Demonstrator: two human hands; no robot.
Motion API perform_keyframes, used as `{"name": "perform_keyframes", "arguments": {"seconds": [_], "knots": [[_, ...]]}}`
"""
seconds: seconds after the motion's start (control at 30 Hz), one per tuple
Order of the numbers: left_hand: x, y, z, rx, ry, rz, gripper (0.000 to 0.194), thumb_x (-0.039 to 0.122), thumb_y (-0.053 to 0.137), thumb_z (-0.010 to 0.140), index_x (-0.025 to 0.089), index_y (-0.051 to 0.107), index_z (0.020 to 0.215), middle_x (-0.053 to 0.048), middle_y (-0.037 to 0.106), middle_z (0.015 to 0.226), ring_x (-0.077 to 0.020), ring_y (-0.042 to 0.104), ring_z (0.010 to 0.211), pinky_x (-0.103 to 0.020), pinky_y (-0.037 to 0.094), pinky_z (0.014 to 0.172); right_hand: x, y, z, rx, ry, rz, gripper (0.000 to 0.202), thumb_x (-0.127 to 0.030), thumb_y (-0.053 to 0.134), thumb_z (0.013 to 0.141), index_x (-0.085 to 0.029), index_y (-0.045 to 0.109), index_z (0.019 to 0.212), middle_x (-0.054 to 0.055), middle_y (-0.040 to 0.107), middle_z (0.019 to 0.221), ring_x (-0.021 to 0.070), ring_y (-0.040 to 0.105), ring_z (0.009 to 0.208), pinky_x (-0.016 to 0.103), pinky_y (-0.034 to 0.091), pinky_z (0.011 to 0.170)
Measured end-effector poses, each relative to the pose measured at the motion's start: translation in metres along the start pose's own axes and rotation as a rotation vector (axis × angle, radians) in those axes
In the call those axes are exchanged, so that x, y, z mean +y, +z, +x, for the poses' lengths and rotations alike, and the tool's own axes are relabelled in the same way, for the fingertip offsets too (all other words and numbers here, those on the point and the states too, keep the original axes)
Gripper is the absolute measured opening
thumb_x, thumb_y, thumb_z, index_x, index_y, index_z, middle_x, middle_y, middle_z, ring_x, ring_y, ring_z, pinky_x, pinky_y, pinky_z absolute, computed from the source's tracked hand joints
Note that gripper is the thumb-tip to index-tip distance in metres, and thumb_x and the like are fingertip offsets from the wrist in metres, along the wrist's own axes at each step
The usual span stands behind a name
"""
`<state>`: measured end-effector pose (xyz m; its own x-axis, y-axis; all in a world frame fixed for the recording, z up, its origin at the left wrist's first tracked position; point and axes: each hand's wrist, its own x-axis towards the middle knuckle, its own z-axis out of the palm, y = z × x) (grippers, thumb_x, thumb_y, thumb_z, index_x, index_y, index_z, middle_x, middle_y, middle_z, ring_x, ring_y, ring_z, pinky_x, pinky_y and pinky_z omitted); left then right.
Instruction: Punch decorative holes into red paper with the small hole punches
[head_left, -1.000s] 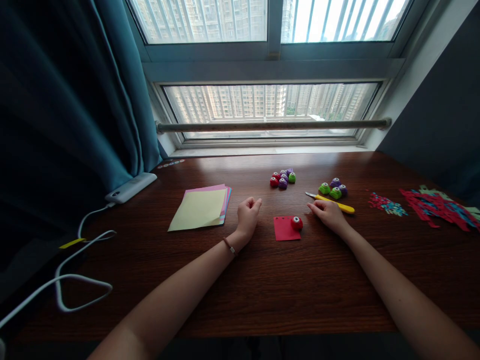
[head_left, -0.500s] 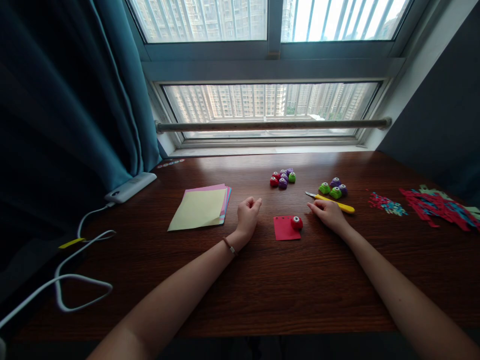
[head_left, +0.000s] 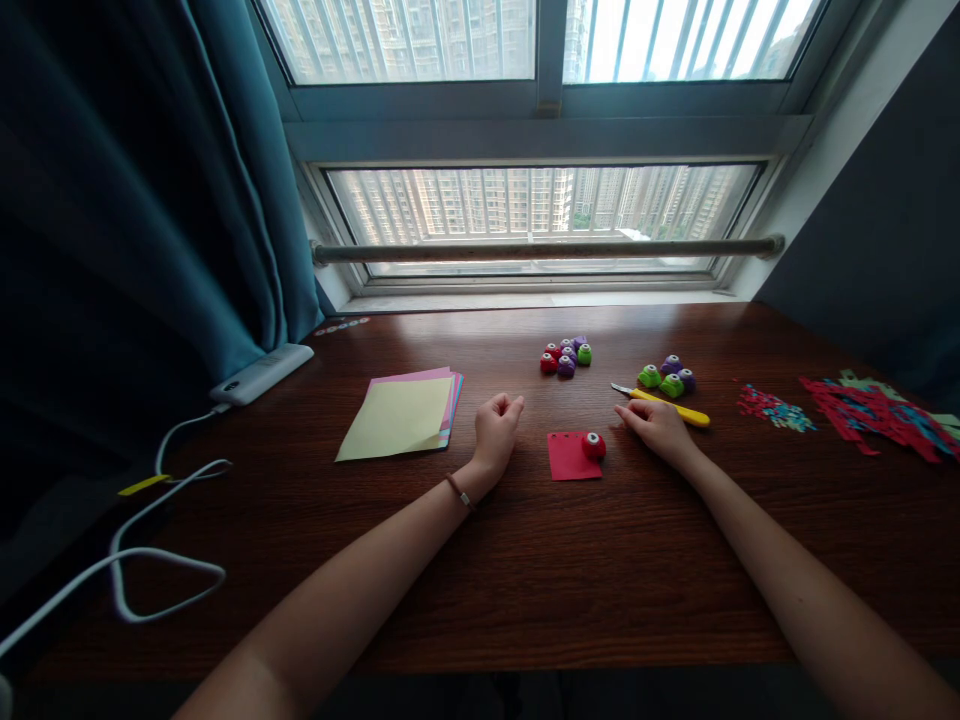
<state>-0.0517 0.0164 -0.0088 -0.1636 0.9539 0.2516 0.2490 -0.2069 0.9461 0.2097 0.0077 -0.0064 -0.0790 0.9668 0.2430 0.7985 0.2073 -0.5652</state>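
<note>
So your top sheet is pale yellow, knife handle bright yellow, paper square red, curtain blue, tabletop reddish brown with streaky grain.

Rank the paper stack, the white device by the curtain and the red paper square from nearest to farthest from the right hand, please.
1. Red paper square: just left of the right hand.
2. Paper stack: farther left, beyond the left hand.
3. White device: far left, by the curtain.

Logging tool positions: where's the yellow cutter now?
Head view, on the desk, right of centre, beside the right hand, just below the green and purple punches.
</note>
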Motion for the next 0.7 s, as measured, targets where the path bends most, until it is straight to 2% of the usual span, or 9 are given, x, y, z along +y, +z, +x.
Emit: {"name": "perform_keyframes", "arguments": {"seconds": [0.7], "knots": [[0.0020,-0.0007,-0.0006,-0.003,0.009,-0.009,0.037,0.034,0.052,0.076,0.017,0.029,0.052,0.005,0.026,0.051,-0.0080,0.026,0.049,-0.022,0.023,0.049,-0.0020,-0.0017,-0.0002,-0.013,-0.002,-0.003,0.041,-0.047,0.042,0.081,-0.017,0.049,0.054,0.001,0.049,0.049,0.0137,0.045,0.050,0.027,0.030,0.054]]}}
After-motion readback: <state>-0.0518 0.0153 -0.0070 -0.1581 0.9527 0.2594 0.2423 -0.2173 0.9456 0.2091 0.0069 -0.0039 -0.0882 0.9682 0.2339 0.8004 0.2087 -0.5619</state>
